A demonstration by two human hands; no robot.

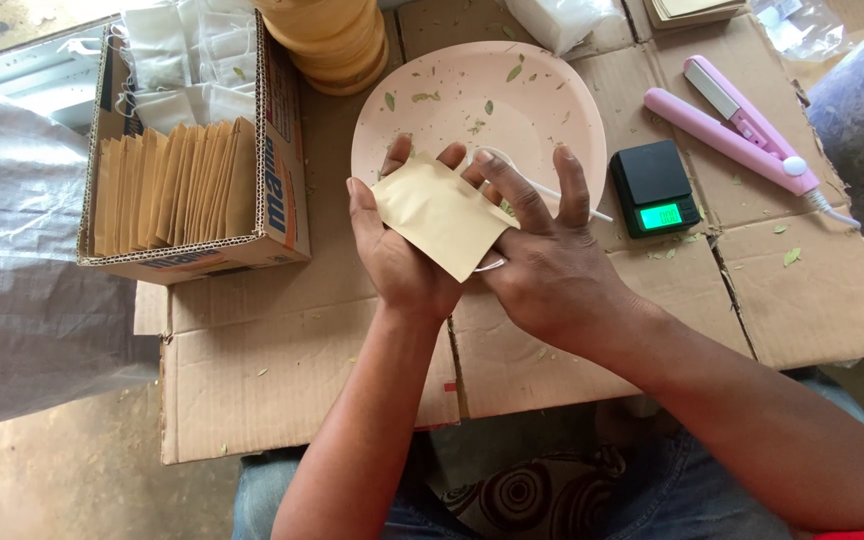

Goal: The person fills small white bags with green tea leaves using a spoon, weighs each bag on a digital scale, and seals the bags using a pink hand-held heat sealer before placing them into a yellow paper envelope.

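Observation:
My left hand [397, 255] and my right hand [547, 255] together hold a small tan paper pouch [442, 215] just above the near edge of a pale pink plate [552, 95]. The left palm supports the pouch from below, fingers curled at its top edge. The right hand's fingers press on its right side. A thin white spoon handle [562, 192] pokes out from under the right fingers. Bits of dried green leaf lie scattered on the plate.
A cardboard box [277, 170] at left holds a row of tan pouches and white bags. A small black digital scale [654, 187] with a lit green display sits right of the plate, a pink sealing iron [737, 135] beyond it. Flattened cardboard [282, 370] covers the work surface.

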